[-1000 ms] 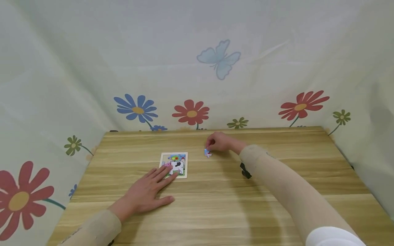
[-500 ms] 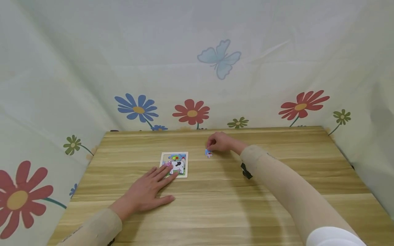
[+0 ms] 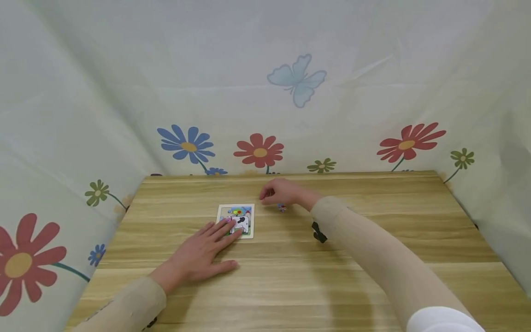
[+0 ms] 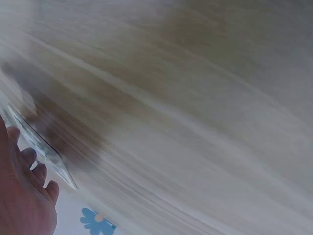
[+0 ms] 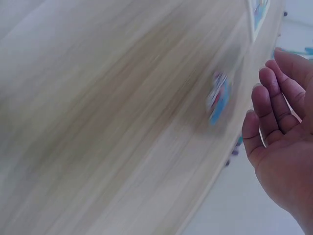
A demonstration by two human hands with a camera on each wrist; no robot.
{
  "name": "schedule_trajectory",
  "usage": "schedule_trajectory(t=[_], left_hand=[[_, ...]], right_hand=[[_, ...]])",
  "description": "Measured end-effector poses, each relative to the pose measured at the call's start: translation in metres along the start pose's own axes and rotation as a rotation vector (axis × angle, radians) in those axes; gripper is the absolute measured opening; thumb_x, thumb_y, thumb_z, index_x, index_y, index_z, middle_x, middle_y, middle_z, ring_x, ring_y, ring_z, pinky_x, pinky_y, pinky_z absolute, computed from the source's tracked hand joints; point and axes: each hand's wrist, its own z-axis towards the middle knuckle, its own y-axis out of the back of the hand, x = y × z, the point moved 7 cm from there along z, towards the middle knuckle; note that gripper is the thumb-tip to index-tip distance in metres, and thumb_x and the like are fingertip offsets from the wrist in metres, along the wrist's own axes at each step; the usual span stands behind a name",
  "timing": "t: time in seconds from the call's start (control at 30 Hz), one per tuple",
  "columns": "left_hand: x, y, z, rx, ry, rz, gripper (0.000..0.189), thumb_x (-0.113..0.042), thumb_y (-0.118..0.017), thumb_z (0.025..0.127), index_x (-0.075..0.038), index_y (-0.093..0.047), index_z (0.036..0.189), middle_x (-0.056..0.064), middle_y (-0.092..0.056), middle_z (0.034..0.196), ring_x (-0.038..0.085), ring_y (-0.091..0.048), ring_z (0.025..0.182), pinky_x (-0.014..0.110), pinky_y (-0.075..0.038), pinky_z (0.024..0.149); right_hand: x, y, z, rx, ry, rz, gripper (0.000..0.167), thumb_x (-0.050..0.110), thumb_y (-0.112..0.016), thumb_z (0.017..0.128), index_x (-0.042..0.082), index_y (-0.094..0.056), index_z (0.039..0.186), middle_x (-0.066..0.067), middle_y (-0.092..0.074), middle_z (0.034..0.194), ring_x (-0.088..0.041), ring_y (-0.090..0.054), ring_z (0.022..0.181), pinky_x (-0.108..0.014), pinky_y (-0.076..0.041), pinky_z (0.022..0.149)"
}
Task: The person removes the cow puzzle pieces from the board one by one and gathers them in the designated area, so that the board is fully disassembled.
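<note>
A small puzzle tray with a cow picture lies on the wooden table in the head view. My left hand rests palm down with fingers spread, the fingertips on the tray's lower left part. To the right of the tray, one or more loose puzzle pieces lie flat, partly hidden by my right hand. That hand hovers above the pieces, its fingers loosely bent. In the right wrist view the blurred blue, red and white pieces lie apart from the fingers, and nothing shows between them.
The wooden table extends around both hands. A pale curtain printed with flowers and a butterfly hangs along its back and both sides. A dark item shows below the right sleeve.
The right hand, which was touching the loose pieces, has moved left toward the tray. Those pieces stay on the table. My left hand keeps its place on the tray.
</note>
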Motion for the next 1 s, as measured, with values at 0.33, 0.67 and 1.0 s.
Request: schedule_trajectory(t=[0.33,0.67,1.0], left_hand=[[-0.009,-0.002,0.009,0.018,0.0,-0.068,0.087,-0.08,-0.037,0.102,-0.028,-0.025,0.172,0.002,-0.016,0.179,0.028,-0.013,0.166,0.052,-0.02,0.132],[-0.01,-0.009,0.012,0.016,0.002,-0.075,0.09,-0.08,-0.038,0.102,-0.028,-0.022,0.173,0.001,-0.016,0.179,0.027,-0.012,0.166,0.051,-0.021,0.132],[-0.01,-0.013,0.01,-0.016,-0.012,-0.057,0.089,-0.079,-0.037,0.103,-0.026,-0.022,0.173,0.002,-0.016,0.179,0.027,-0.015,0.165,0.051,-0.024,0.131]], right_hand=[[0.03,-0.018,0.029,0.013,0.055,-0.032,0.018,0.024,-0.072,0.105,0.012,-0.077,0.118,0.001,-0.073,0.111,-0.013,-0.063,0.099,-0.028,-0.053,0.093],[0.039,-0.035,0.045,0.024,0.068,-0.052,0.019,0.022,-0.072,0.105,0.01,-0.077,0.119,0.0,-0.074,0.109,-0.014,-0.063,0.097,-0.027,-0.054,0.091],[0.051,-0.042,0.047,0.02,0.114,-0.071,0.015,0.015,-0.072,0.104,0.007,-0.079,0.115,-0.003,-0.076,0.108,-0.015,-0.065,0.095,-0.026,-0.055,0.09]])
